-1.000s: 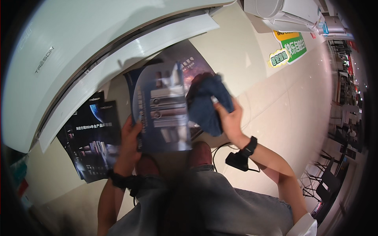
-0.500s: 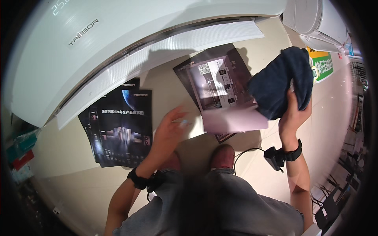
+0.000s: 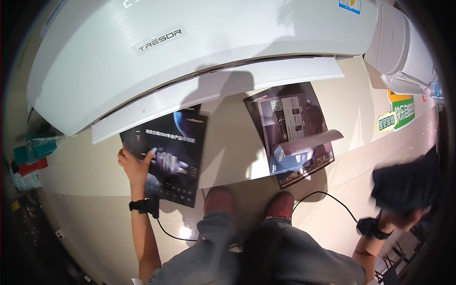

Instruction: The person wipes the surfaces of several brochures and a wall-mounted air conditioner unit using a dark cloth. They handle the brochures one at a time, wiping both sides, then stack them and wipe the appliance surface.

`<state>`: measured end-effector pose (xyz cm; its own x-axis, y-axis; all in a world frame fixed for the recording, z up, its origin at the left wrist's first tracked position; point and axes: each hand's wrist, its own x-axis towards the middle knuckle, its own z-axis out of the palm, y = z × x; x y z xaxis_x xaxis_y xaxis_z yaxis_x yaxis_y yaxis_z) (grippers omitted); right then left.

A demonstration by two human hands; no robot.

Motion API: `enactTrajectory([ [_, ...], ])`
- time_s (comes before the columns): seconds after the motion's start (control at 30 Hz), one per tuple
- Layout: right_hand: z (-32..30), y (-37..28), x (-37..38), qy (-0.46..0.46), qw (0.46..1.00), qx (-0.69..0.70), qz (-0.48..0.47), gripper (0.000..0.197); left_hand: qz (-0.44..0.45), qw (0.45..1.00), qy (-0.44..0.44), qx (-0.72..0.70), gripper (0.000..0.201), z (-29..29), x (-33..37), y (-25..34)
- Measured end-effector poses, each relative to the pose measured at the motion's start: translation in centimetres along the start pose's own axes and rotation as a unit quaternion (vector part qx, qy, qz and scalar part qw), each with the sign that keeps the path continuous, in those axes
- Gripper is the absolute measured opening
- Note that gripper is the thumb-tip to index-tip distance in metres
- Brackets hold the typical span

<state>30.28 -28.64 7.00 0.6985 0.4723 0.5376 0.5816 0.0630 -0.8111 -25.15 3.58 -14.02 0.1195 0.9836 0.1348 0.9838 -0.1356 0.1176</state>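
Observation:
My left hand (image 3: 135, 166) is at the left edge of the dark brochures (image 3: 173, 164), thumb on the top cover and fingers curled at the edge. Stacked slightly askew, they have a starry, planet-like picture on the front. Far to the right, my right hand (image 3: 401, 220) grips a bunched dark blue cloth (image 3: 403, 185), a little blurred. Between the hands, another brochure (image 3: 285, 116) lies open-faced on a second small pile, its lower page (image 3: 313, 141) curling upward. My right hand is well away from that pile.
A long white wall-type air conditioner (image 3: 213, 33) spans the far side, its louvre flap (image 3: 218, 88) hanging over the pale surface. Another white unit (image 3: 392, 40) stands far right, near a green-and-yellow sign (image 3: 403, 111). Black cables (image 3: 332, 194) run from both wrists. My shoes (image 3: 279, 205) are below.
My left hand has moved from beside the right-hand brochure to the left pile. My right hand has carried the cloth right and nearer, away from the brochure. The view has shifted.

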Motion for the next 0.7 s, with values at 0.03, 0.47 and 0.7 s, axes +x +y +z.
enactTrajectory([
  [0.03,-0.3,-1.9,-0.2,-0.074,0.997,-0.019,-0.022,0.048,-0.020,1.000,-0.003,0.001,0.101,-0.1,1.0,0.2],
  [0.47,16.2,2.9,-5.3,-0.467,0.787,-0.384,-0.124,0.057,-0.139,0.943,-0.168,-0.252,0.067,-1.0,5.0,-0.2],
  [0.7,20.5,1.9,-11.2,-0.502,0.851,-0.113,-0.107,0.057,-0.082,0.892,-0.241,-0.373,0.029,0.0,-0.1,4.1],
])
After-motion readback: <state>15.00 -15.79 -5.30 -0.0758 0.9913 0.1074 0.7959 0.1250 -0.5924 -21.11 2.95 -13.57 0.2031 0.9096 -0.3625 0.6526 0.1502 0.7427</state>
